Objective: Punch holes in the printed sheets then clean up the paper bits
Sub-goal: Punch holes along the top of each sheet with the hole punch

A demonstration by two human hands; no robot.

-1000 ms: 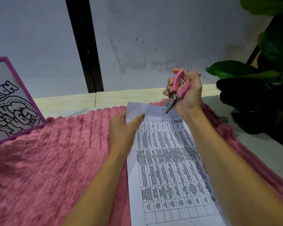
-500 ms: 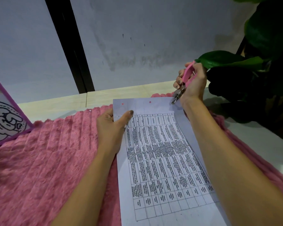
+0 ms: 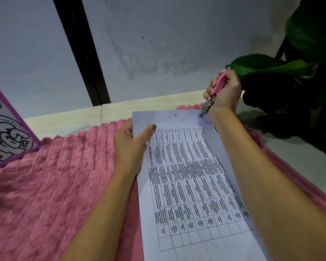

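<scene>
head view: the printed sheets [image 3: 192, 185] lie lengthwise on a pink plush mat [image 3: 45, 185], running from six o'clock of the frame up to about one o'clock. the far short edge is the one being worked. two punched holes show along that edge, one near its left corner [image 3: 143, 116] and one about the middle [image 3: 175, 115], with pink showing through.

the left hand [image 3: 129, 142] pinches the sheets at their ten o'clock corner. its thumb lies flat on top and its fingers are hidden beneath. the right hand [image 3: 224, 91], at two o'clock of the frame, is clamped around the pink handles of a single-hole plier punch [image 3: 213, 97]. the punch's metal nose points down at the sheets' far right corner. i cannot tell whether the nose is around the paper edge or just above it.

so the step in hand looks like the third hole on this edge, at the right end. the next move calls for seating the edge fully in the punch, in line with the other two holes, and squeezing while the left hand keeps the stack square.

a small white paper bit [image 3: 106, 125] sits on the mat at nine o'clock of the sheets' far edge. the plush pile may hold such bits, so cleanup will likely need picking. a plant leaf [image 3: 262, 65] hangs just beside the right hand, and a purple-framed sign [image 3: 6, 140] leans at nine o'clock.
</scene>
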